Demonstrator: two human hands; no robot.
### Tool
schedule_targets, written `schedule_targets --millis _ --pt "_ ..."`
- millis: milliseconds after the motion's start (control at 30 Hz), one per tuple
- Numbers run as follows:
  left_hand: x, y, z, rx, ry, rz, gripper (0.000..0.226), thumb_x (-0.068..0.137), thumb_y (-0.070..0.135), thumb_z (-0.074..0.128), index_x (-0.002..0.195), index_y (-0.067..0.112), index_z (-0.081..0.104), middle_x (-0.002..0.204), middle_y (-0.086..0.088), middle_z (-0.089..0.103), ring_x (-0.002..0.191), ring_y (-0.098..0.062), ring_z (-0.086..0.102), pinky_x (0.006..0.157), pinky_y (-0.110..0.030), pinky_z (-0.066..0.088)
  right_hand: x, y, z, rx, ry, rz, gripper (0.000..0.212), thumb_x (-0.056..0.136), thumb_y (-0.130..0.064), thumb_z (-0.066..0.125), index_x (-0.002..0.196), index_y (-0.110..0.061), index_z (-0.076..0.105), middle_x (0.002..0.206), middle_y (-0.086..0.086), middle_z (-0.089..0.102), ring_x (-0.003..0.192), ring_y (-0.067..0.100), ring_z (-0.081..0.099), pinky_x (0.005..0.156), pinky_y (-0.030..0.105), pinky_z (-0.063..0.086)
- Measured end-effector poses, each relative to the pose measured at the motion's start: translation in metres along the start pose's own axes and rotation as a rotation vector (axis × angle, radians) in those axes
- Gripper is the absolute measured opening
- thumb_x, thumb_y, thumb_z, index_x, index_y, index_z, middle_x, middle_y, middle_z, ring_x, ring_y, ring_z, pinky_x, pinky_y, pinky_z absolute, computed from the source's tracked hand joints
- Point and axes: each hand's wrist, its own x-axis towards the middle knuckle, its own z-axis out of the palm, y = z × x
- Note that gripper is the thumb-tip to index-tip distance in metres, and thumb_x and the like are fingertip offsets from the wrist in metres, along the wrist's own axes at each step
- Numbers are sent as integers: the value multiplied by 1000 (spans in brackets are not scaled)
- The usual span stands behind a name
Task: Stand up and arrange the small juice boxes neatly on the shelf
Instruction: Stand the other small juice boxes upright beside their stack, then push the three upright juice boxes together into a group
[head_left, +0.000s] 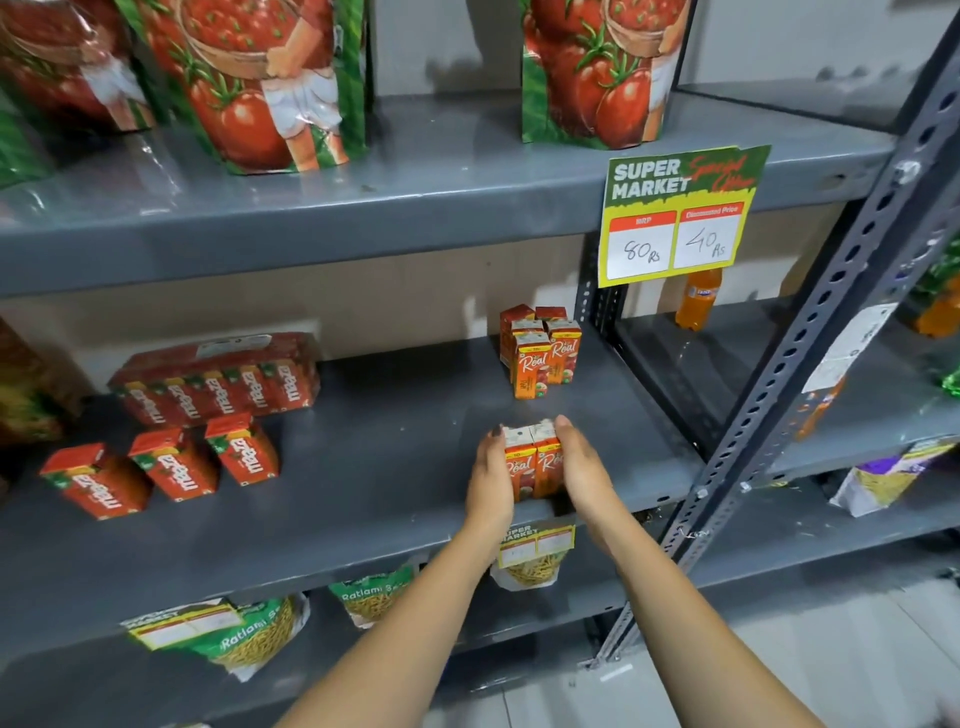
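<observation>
Hands (535, 467) clasp upright juice boxes (532, 462).

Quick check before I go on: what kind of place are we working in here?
Most likely a supermarket aisle. A yellow price tag printed "SUPER MARKET" with MRP and a discounted price hangs from a grey metal shelf, and the racks hold packaged goods: small juice boxes and tomato pouches.
</observation>
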Motion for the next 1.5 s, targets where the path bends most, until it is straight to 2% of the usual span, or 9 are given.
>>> schedule_targets --millis 400,600,700,867,1033,1167,1300,1400,1500 --pt "-27 -21 -5 -47 -4 100 47 89 64 32 125 37 47 112 -5 65 100 -19 66 90 -44 55 -20 16 3 14 32 -9 51 93 -64 25 108 -26 57 103 4 68 95 15 66 80 32 51" --pt "-31 -25 -9 -54 136 142 86 62 96 24 134 50 33 139 0 50 124 -18 52 104 -48 44 -23 22 -9 25 77 -11 112 59 -98 20 151 -34 18 154 -4 36 138 13 38 116 43 28" --pt "-39 -21 -22 -50 196 228 89 62 94 24 140 50 26 152 12 32 137 -9 34 113 -42 33 -35 8 -19 100 366 -215 85 79 -71 25 151 -26 20 158 -1 25 140 7 28 119 33 19" --pt "-52 -5 -86 65 320 542 43 90 54 31 133 49 33 149 19 35 137 4 29 115 -24 26 -61 -28 -9 285 690 -696 34 86 -26 37 114 -11 46 110 6 53 109 18 49 99 35 39" --pt "-45 27 -226 137 782 813 43 90 28 43 133 26 44 138 23 41 133 -3 34 114 -36 22 -82 -50 108 100 441 -917 19 89 -14 43 105 -15 53 99 -8 59 96 -1 53 88 16 39" --pt "-18 49 -366 23 1158 664 50 86 21 50 134 5 45 137 -6 43 130 -23 36 110 -39 24 -47 -42 219 151 91 -521 32 80 -45 50 104 -26 58 101 -26 64 99 -5 58 96 25 46" --pt "21 57 -451 -204 759 285 54 96 38 46 145 19 34 153 -3 33 139 -18 33 115 -35 25 -1 -32 294 103 -232 -176 69 77 -66 43 137 -31 44 143 -8 46 135 12 41 116 44 30" --pt "43 48 -455 -176 485 156 58 84 67 49 128 31 58 137 0 56 124 -13 52 109 -39 36 7 -32 324 108 -365 -203 53 94 -59 32 133 -29 50 135 -8 57 128 9 51 107 36 38" --pt "41 48 -433 -149 413 120 45 93 56 41 112 24 66 107 -2 70 95 -13 64 78 -29 46 0 -31 350 115 -372 -200 47 101 -48 25 130 -26 54 123 -7 65 115 4 60 90 24 45"
